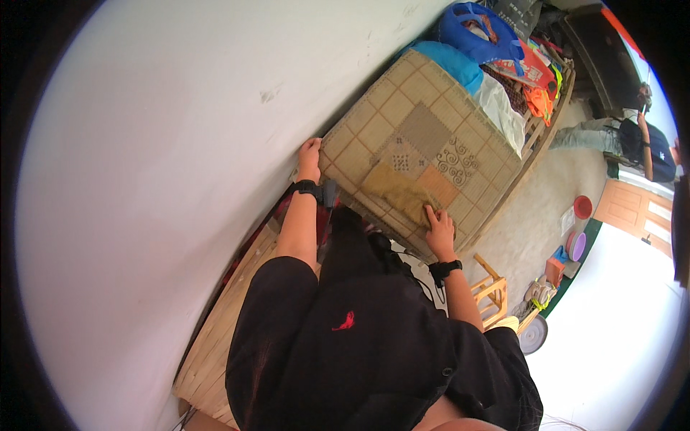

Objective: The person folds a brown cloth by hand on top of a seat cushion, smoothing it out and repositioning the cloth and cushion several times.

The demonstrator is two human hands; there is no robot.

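Observation:
A thick beige mattress or pad (366, 124) with a checked, patterned cover lies along the white wall, directly before me. My left hand (309, 160) is at its near left corner by the wall, fingers curled over the edge. On the near right part of the pad lies a brownish-yellow cloth (401, 191). My right hand (440, 233) rests on the right end of that cloth, its fingers bent and partly spread; whether it grips the cloth does not show clearly. Both wrists wear black bands.
Beyond the pad are a blue basket (458, 40), a white plastic bag (501, 108) and heaped clothes on a wooden bed frame (555, 116). A wooden stool (498, 293), basins (582, 207) and shoes are on the right. A person (641, 143) is at the far right.

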